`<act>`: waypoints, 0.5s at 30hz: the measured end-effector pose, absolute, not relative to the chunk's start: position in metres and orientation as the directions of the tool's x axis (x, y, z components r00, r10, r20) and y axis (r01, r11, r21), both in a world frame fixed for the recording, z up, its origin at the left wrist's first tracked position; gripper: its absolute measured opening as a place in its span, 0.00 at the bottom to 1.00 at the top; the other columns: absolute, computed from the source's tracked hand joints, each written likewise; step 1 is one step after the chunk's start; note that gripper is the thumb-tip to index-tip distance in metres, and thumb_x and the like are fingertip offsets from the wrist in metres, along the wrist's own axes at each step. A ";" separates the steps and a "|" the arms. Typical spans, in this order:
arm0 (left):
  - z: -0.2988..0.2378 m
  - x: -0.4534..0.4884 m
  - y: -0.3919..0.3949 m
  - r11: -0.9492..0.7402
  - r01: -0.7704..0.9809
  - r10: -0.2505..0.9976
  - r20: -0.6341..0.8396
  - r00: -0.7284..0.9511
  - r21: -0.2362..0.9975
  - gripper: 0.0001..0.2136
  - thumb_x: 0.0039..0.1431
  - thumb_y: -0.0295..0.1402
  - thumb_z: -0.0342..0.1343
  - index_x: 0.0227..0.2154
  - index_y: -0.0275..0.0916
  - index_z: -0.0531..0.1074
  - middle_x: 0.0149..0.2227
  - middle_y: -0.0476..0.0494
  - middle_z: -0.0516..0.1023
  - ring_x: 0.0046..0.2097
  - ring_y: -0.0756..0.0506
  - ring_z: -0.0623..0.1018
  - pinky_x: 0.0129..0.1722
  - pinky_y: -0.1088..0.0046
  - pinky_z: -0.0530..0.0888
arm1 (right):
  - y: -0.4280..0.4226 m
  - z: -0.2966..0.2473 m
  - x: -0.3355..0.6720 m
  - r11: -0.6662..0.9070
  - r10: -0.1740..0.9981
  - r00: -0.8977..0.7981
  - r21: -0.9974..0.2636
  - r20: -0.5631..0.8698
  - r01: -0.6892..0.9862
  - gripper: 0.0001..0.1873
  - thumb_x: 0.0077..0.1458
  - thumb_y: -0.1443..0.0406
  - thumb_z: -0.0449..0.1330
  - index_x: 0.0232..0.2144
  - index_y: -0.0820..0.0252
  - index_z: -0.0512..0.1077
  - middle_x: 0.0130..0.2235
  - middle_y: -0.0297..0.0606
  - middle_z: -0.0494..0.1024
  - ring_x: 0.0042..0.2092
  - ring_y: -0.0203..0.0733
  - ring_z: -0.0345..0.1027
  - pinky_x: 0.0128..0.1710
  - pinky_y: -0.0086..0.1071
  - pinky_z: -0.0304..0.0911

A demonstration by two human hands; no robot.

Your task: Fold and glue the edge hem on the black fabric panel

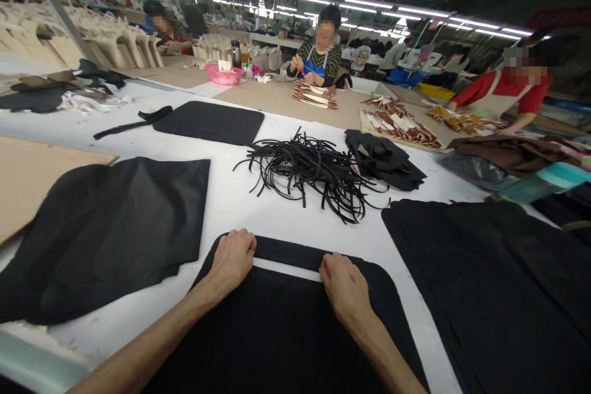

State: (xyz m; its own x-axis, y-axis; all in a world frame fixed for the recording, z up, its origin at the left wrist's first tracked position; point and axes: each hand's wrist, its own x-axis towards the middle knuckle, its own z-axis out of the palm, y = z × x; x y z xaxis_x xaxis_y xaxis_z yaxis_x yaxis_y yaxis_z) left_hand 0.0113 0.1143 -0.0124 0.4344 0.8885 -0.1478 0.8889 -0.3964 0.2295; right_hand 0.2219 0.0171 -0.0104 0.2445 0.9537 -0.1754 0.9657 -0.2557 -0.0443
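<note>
A large black sheet panel (277, 320) with rounded upper corners lies in front of me, and a pale band (286, 273) crosses it near its far edge. My left hand (235, 257) has its fingers curled and pressed onto the black border (290, 252) beyond that band. Along the same border, farther right, my right hand (344, 283) grips with bent fingers. Both sets of fingertips are partly hidden by the hands. Just past the panel is a tangled pile of thin black strips (318, 169).
Black sheets (138, 215) lie at left, and a stack of black panels (484, 271) at right. Farther back are a black rounded panel (212, 122), crumpled black scraps (383, 160) and a pink basket (224, 75). Across the table, a person in a blue apron (318, 61) handles brown pieces.
</note>
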 end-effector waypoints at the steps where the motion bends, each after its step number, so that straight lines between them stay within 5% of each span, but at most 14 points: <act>1: -0.012 0.012 0.112 -0.409 0.888 0.888 -0.132 0.440 0.209 0.08 0.55 0.23 0.47 0.25 0.38 0.69 0.31 0.45 0.72 0.36 0.43 0.71 0.36 0.67 0.64 | 0.017 -0.010 0.222 -0.256 0.954 0.245 -0.044 -0.176 0.966 0.11 0.60 0.68 0.48 0.29 0.58 0.68 0.34 0.37 0.72 0.38 0.44 0.64 0.35 0.35 0.51; 5: -0.013 0.016 0.099 -0.514 0.849 0.852 -0.046 0.522 0.119 0.11 0.55 0.19 0.42 0.34 0.35 0.68 0.37 0.40 0.70 0.40 0.40 0.69 0.40 0.62 0.64 | 0.019 -0.010 0.222 -0.259 0.952 0.247 -0.046 -0.181 0.965 0.11 0.60 0.69 0.47 0.29 0.58 0.68 0.34 0.37 0.72 0.38 0.44 0.65 0.35 0.35 0.51; 12: -0.021 0.010 0.089 -0.826 0.564 0.562 -0.069 0.824 0.005 0.09 0.53 0.18 0.45 0.31 0.35 0.69 0.34 0.41 0.70 0.37 0.41 0.68 0.38 0.63 0.66 | 0.020 -0.009 0.223 -0.266 0.949 0.250 -0.063 -0.195 0.962 0.10 0.59 0.68 0.49 0.30 0.58 0.69 0.35 0.37 0.73 0.38 0.42 0.65 0.35 0.33 0.52; 15: -0.019 0.003 0.085 -0.871 0.489 0.491 -0.084 0.867 -0.042 0.14 0.53 0.17 0.42 0.39 0.31 0.69 0.34 0.38 0.71 0.36 0.40 0.68 0.38 0.61 0.67 | 0.020 -0.007 0.224 -0.270 0.946 0.249 -0.077 -0.206 0.960 0.10 0.59 0.68 0.49 0.29 0.59 0.69 0.35 0.37 0.73 0.37 0.40 0.65 0.34 0.32 0.52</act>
State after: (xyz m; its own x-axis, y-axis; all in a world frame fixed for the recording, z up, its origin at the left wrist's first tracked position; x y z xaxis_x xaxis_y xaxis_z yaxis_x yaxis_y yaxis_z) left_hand 0.0034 0.0854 -0.0191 0.8673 0.4906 -0.0843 0.4889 -0.8714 -0.0416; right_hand 0.2242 0.0201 -0.0071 0.2495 0.9462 -0.2060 0.9599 -0.2697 -0.0765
